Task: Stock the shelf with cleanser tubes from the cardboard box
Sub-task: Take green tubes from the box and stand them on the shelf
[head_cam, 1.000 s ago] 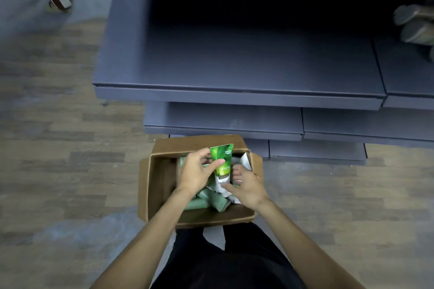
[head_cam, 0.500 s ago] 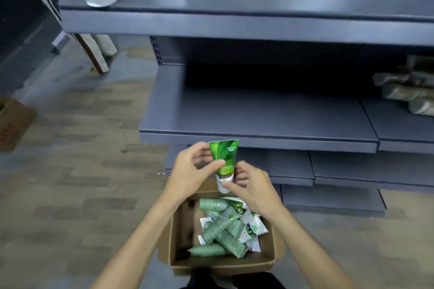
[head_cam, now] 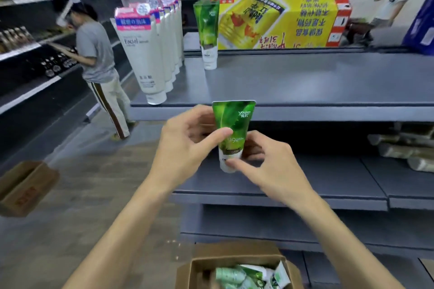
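I hold a green cleanser tube (head_cam: 233,124) upright with its white cap down, in front of the edge of the top grey shelf (head_cam: 305,84). My left hand (head_cam: 185,145) pinches its middle from the left. My right hand (head_cam: 265,162) grips the cap end from the right. A second green tube (head_cam: 206,30) stands cap down on the top shelf, further back. The open cardboard box (head_cam: 234,260) sits on the floor at the bottom, with several green and white tubes (head_cam: 246,277) inside.
A row of tall white facial tubes (head_cam: 150,54) stands at the left end of the top shelf. A yellow carton (head_cam: 281,16) lies behind. A person (head_cam: 96,58) stands in the aisle at left. Another cardboard box (head_cam: 23,185) sits on the floor at left. Packets (head_cam: 404,150) lie on the middle shelf at right.
Both hands have lifted the green tube out of the box up to the level of the top shelf. My view has tilted up, and the top shelf and aisle now show.
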`<action>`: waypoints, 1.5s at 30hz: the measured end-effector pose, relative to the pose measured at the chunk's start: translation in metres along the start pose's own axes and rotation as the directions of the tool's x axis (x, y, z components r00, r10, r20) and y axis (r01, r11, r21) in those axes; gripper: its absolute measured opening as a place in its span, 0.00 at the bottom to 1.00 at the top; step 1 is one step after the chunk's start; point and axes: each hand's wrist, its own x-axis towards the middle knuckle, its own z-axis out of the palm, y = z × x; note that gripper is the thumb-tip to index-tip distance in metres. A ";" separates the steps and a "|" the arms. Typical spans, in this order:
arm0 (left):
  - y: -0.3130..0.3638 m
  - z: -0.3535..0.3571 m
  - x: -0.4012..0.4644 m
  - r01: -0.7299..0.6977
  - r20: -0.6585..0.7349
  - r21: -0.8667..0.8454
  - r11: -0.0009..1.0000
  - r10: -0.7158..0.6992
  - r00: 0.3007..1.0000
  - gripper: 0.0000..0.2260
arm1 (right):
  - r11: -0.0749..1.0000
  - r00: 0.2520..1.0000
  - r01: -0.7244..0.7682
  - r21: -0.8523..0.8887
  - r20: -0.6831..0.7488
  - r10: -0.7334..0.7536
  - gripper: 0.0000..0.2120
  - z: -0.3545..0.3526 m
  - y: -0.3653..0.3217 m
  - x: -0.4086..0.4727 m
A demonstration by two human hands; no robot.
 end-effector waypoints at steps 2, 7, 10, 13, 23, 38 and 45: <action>0.022 -0.010 0.018 -0.055 -0.008 0.029 0.998 0.055 0.998 0.09 | 0.999 0.999 0.041 -0.001 -0.021 -0.041 0.15 -0.012 -0.020 0.016; 0.048 -0.025 0.054 -0.116 -0.047 0.006 0.993 0.116 0.992 0.09 | 0.991 0.991 0.123 -0.052 -0.047 -0.125 0.15 -0.032 -0.053 0.051; 0.047 -0.025 0.069 -0.095 -0.092 0.011 0.995 0.096 0.991 0.08 | 0.990 0.989 0.129 -0.055 -0.067 -0.133 0.14 -0.034 -0.059 0.067; 0.038 -0.018 0.076 -0.062 -0.197 0.007 0.998 0.062 0.978 0.09 | 0.993 0.989 0.107 -0.047 -0.094 -0.111 0.14 -0.032 -0.057 0.082; -0.006 -0.017 0.115 0.020 -0.381 0.101 0.995 0.020 0.924 0.10 | 0.994 0.996 0.037 -0.102 -0.073 -0.045 0.14 -0.004 -0.038 0.140; -0.044 -0.008 0.181 0.045 -0.538 0.153 0.987 0.045 0.842 0.09 | 0.975 0.988 0.032 -0.218 -0.143 -0.065 0.11 0.021 -0.016 0.216; -0.050 -0.008 0.196 0.089 -0.558 0.174 0.981 0.023 0.830 0.09 | 0.981 0.986 0.028 -0.190 -0.156 -0.058 0.11 0.022 -0.010 0.234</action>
